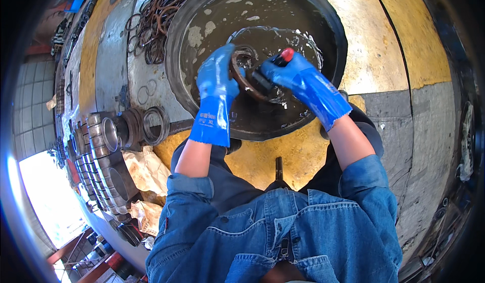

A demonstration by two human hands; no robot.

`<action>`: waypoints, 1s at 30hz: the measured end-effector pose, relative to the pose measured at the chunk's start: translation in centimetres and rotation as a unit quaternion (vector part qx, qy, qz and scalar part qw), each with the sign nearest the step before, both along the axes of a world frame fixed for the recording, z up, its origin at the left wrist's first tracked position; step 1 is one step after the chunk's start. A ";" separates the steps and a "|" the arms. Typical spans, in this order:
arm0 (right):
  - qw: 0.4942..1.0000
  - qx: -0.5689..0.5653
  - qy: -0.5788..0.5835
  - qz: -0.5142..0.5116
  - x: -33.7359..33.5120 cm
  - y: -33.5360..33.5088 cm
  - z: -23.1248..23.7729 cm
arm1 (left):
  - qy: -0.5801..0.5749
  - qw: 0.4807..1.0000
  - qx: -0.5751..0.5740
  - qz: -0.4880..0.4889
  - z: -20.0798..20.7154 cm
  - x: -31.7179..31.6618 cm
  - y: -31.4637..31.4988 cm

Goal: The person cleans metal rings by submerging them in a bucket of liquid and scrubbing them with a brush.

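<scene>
My left hand (217,76), in a long blue rubber glove, is closed round the left side of a brown metal ring (236,76). The ring is tilted, low over the murky liquid in a wide round black tub (174,50). In my right hand (292,72), gloved the same way, is a dark brush (263,79) with a red end to its handle. The brush lies against the ring's right side, and its bristles are mostly hidden. Ripples and foam spread on the liquid around both hands.
A heap of brown rings (160,17) lies left of the tub, with thin loose rings (146,92) nearer. Metal cylinders (101,146) stand in rows at the left, beside crumpled brown paper (146,169). My legs straddle a yellow floor patch (257,164) before the tub.
</scene>
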State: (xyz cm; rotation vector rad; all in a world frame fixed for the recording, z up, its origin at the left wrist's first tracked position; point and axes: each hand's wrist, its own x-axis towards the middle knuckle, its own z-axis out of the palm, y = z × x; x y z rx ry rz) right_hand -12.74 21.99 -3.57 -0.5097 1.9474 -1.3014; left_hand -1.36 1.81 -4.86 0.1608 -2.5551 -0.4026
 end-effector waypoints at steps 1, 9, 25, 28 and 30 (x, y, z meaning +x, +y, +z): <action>1.000 0.009 -0.016 0.016 0.7 -0.3 0.0 | -0.041 0.990 0.121 0.061 -1.5 0.4 -0.8; 0.989 0.083 0.042 0.113 4.0 -2.2 -1.4 | -0.178 0.553 0.807 0.105 -0.2 1.2 -2.3; 0.981 -0.101 0.055 -0.155 -1.5 -1.1 -5.3 | -0.274 0.631 0.726 0.001 1.5 1.8 -0.4; 0.975 -0.070 0.036 -0.206 -1.4 -0.7 -3.6 | -0.231 0.633 0.738 0.034 1.1 2.5 -1.4; 0.978 -0.144 -0.052 -0.138 -1.7 0.0 -0.4 | -0.212 0.631 0.745 0.030 1.2 2.3 -1.2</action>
